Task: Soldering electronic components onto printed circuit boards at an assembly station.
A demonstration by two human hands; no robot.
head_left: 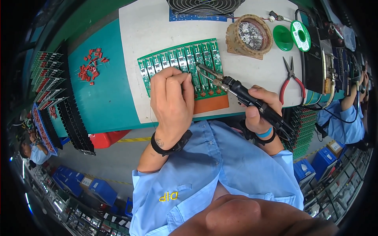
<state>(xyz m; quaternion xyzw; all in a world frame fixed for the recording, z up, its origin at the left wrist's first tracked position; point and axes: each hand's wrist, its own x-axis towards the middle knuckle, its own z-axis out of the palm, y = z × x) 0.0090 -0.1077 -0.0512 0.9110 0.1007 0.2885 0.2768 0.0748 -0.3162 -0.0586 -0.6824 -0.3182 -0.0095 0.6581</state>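
Note:
A green circuit board panel (173,59) lies on a white mat (149,27), its near edge on an orange pad (210,104). My left hand (171,100) rests on the panel's near part with fingers pinched together, apparently around a thin solder wire that is hard to see. My right hand (260,110) grips the black handle of a soldering iron (236,88). Its metal tip touches the panel just right of my left fingertips. Both wrists wear black straps.
A round solder-tip cleaner with metal wool (249,36) stands at the back, with a green solder spool (301,35) and red-handled pliers (291,78) to the right. Red components (91,67) are scattered on the teal bench. A fan (204,6) sits at the far edge. Another person in a blue sleeve (342,122) works at the right.

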